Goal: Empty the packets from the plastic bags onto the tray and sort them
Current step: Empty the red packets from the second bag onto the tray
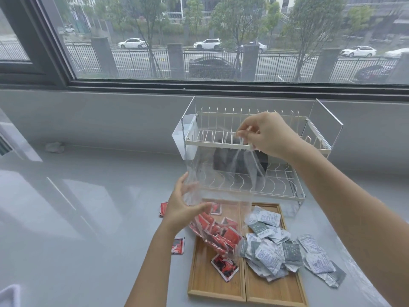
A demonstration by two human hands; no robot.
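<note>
A clear plastic bag (221,173) hangs upside down over the wooden tray (276,291). My right hand (265,136) pinches its upper corner high above the tray. My left hand (183,207) grips the bag's left side lower down. Several red packets (219,235) sit in the bag's lower end and spill onto the tray's left compartment; one lies face up (224,268). A heap of white and grey packets (272,247) covers the right compartment, and some (321,262) lie past the tray's right edge.
Two red packets lie off the tray on the grey counter, one (178,245) left of it and one (163,209) behind my left hand. A white wire dish rack (254,138) with clear side panels stands just behind the tray. A window runs along the back.
</note>
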